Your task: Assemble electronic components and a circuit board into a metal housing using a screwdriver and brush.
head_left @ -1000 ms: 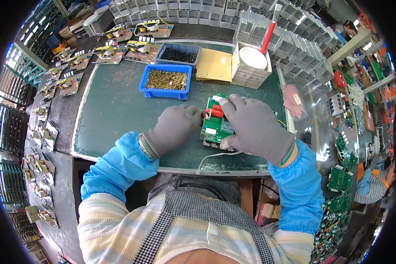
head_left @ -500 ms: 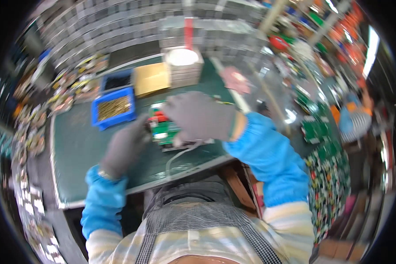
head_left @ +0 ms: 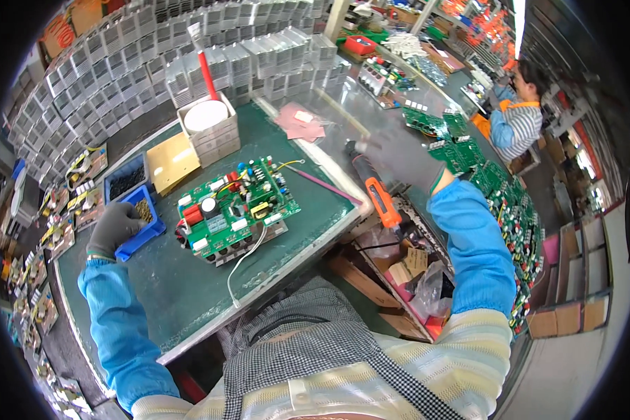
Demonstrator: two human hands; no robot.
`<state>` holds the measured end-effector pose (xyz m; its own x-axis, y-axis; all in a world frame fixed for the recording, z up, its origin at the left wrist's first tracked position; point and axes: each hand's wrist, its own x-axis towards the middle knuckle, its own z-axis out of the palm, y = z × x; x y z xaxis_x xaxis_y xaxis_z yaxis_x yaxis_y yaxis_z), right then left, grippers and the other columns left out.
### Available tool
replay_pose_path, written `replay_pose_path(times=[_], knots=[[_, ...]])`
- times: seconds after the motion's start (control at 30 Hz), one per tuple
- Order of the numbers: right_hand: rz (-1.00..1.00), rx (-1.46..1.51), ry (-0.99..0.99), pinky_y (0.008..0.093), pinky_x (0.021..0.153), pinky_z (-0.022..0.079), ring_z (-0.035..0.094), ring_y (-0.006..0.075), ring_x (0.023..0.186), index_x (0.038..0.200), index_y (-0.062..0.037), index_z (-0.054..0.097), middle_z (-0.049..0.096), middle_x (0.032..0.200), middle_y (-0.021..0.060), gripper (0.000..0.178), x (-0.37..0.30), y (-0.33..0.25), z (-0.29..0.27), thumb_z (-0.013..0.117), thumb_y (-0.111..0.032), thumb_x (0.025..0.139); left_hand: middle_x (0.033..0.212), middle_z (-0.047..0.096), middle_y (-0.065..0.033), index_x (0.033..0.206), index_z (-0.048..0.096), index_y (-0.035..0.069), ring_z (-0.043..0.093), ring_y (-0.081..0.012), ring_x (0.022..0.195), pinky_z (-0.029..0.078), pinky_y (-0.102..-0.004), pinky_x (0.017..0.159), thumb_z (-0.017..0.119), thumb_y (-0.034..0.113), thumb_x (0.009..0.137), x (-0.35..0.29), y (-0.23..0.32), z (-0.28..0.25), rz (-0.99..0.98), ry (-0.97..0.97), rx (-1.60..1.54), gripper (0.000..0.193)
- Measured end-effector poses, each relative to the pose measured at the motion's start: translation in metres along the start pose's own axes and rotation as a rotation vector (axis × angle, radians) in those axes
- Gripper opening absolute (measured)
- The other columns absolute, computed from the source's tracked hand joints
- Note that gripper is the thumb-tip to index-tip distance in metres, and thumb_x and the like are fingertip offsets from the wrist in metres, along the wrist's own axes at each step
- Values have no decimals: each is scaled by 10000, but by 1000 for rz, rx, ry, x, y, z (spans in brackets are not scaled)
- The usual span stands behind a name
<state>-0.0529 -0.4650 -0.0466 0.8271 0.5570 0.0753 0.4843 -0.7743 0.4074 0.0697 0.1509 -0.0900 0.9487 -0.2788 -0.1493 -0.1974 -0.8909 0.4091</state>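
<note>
A green circuit board (head_left: 241,206) crowded with components lies on the bench, with a white cable (head_left: 245,264) trailing toward the near edge. To its left, my left hand (head_left: 115,229) in a grey glove reaches into a blue tray (head_left: 138,241) of small brass-coloured screws (head_left: 145,210). Its fingers are curled, and whatever they pinch is hidden. My right hand (head_left: 409,159), also gloved and smeared by motion, is beside the upper end of an orange and black electric screwdriver (head_left: 376,187) off the bench's right edge. Whether it grips the tool cannot be told.
Behind the board stand a white box (head_left: 213,140) with a red-handled brush (head_left: 207,75), a yellow plate (head_left: 171,162) and a dark-filled tray (head_left: 124,178). Stacked metal heat sinks (head_left: 224,66) line the back. More circuit boards (head_left: 490,175) lie right; a co-worker (head_left: 518,122) is beyond.
The view has swung to the right. My left hand has gone from the board to the screw tray. My right hand has left the board and moved right, to the screwdriver.
</note>
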Motion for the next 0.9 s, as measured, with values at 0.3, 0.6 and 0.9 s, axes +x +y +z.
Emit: replay_pose_path(times=[0.3,0.6,0.9], knots=[[-200,114,-13,463,1118,399,475,305,1377,1171,-143,592,524,1448,83,440,-19,-27,29,719,-204,754,785,684,-130,930,681,-41,631,-191,676,505,-350,654,663,107,889,-7,-19,27,79,204,-369,155],[66,120,316,490,1129,390,528,279,1331,1131,-109,603,607,1319,71,302,-35,-31,31,642,-113,832,775,633,-74,1058,697,-9,553,-149,622,470,-339,594,613,141,971,-12,-49,41,-87,438,-674,192],[126,303,321,461,1131,408,494,365,1362,1196,-75,590,574,1376,127,349,-21,-26,32,591,-42,849,973,715,-223,1057,725,37,690,-405,942,529,-455,821,622,262,945,-13,-11,37,70,480,-62,271]])
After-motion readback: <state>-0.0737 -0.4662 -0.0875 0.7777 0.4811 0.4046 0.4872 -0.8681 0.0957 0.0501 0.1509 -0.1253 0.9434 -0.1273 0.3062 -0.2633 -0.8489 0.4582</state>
